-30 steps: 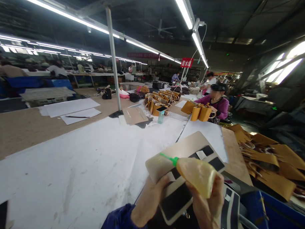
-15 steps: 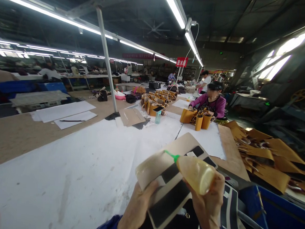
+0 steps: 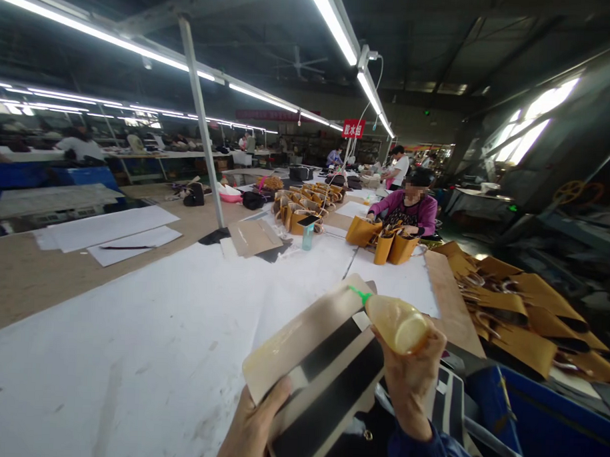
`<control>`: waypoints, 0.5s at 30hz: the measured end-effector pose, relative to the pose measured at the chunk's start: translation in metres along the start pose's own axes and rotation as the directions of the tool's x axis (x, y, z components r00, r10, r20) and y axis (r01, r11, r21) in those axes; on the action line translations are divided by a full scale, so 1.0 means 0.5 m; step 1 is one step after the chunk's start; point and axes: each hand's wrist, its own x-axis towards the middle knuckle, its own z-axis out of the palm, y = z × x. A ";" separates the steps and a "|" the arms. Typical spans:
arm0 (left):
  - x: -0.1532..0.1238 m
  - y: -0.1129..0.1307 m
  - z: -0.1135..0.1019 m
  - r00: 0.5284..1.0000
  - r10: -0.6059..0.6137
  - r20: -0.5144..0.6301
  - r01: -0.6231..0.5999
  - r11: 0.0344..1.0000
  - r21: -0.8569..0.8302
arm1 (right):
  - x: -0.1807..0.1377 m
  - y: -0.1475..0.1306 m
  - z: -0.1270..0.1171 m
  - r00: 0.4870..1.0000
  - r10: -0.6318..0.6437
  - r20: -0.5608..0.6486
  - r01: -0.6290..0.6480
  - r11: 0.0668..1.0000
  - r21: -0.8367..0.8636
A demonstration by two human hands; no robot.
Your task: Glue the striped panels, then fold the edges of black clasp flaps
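Note:
My left hand (image 3: 258,417) grips the lower left edge of a beige panel with black strips (image 3: 321,352), thumb on top and fingers underneath. The panel is held tilted above the near edge of the table. My right hand (image 3: 413,372) is wrapped round a squeeze bottle (image 3: 399,323) of yellowish liquid with a green nozzle. The bottle is tipped over, its nozzle tip at the far part of the panel's beige band. Wet, shiny streaks show on that band towards its left end.
A white-covered table (image 3: 146,329) spreads ahead and left. Mustard-coloured bags (image 3: 384,244) stand before a co-worker (image 3: 410,205) in purple. More mustard pieces (image 3: 527,316) are heaped at right, above a blue bin (image 3: 553,424). A light-blue bottle (image 3: 307,236) and a metal post (image 3: 203,125) stand farther back.
The bottle's nozzle has moved along the beige band to its far right part. The panel has turned and shifted left with my left hand. The view has swung slightly right.

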 end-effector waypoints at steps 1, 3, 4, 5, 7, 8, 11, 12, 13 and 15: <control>0.002 -0.005 -0.004 1.000 -0.001 -0.012 0.001 1.000 0.007 | -0.007 0.002 -0.005 0.999 0.016 0.028 -0.016 1.000 0.010; 0.005 -0.013 -0.008 1.000 -0.023 -0.014 0.023 1.000 0.011 | -0.025 0.003 -0.015 0.986 0.079 0.146 -0.085 0.996 0.036; 0.007 -0.016 -0.009 0.999 -0.041 -0.014 0.041 0.999 0.009 | -0.033 0.003 -0.020 0.971 0.108 0.211 -0.122 0.991 0.052; 0.008 -0.019 -0.008 0.998 -0.060 -0.018 0.060 0.998 0.003 | -0.038 0.002 -0.022 0.958 0.129 0.255 -0.151 0.986 0.069; 0.009 -0.022 -0.006 0.996 -0.087 -0.033 0.086 0.996 -0.014 | -0.039 0.000 -0.022 0.965 0.121 0.232 -0.152 0.981 0.119; 0.009 -0.022 -0.005 0.995 -0.092 -0.045 0.091 0.996 -0.020 | -0.038 -0.001 -0.021 0.977 0.109 0.181 -0.138 0.979 0.152; 0.008 -0.023 -0.003 0.991 -0.092 -0.093 0.093 0.996 0.013 | -0.034 -0.001 -0.025 0.983 0.107 0.152 -0.138 0.968 0.208; 0.008 -0.023 -0.003 0.989 -0.093 -0.114 0.098 0.994 0.043 | -0.035 0.001 -0.030 0.970 0.122 0.211 -0.165 0.966 0.200; 0.007 -0.022 -0.005 0.987 -0.086 -0.137 0.098 0.992 0.081 | -0.036 0.004 -0.037 0.952 0.140 0.273 -0.192 0.965 0.176; 0.005 -0.022 -0.011 0.984 -0.046 -0.172 0.072 0.986 0.150 | -0.033 0.012 -0.046 0.937 0.158 0.312 -0.199 0.974 0.105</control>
